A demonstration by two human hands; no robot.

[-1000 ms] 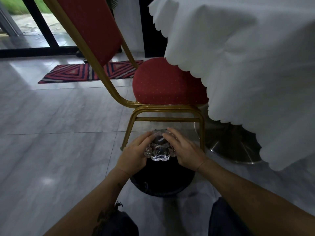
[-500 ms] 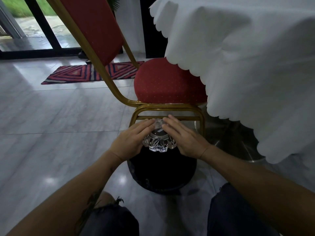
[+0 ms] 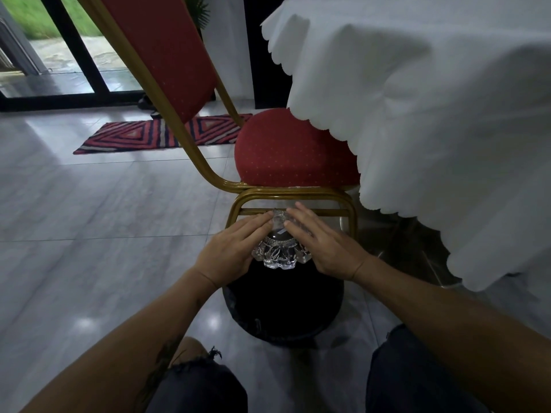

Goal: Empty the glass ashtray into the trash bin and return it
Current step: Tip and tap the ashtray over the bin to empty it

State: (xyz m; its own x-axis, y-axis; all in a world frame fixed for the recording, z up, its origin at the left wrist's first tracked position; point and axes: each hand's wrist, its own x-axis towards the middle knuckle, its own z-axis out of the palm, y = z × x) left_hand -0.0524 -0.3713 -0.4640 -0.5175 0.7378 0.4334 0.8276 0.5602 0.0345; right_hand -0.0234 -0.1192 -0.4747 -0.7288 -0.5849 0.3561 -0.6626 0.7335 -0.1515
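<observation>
The cut-glass ashtray [image 3: 280, 251] is held between both hands just above the black round trash bin [image 3: 283, 311] on the floor. It is tipped, with its scalloped rim facing me and its base away. My left hand [image 3: 235, 248] presses on its left side with fingers laid flat over the top. Over its right side, my right hand [image 3: 322, 245] is laid the same way. The fingertips almost meet over the far edge. What is inside the ashtray and the bin is too dark to tell.
A red chair [image 3: 295, 156] with a gold frame stands right behind the bin. A table under a white scalloped cloth [image 3: 432, 129] overhangs on the right, its metal base [image 3: 417, 248] beside the bin. A striped mat [image 3: 155, 132] lies farther back. My knees frame the bin.
Both hands have lifted the ashtray a little, up and away from me over the bin. The fingers have flattened over its top.
</observation>
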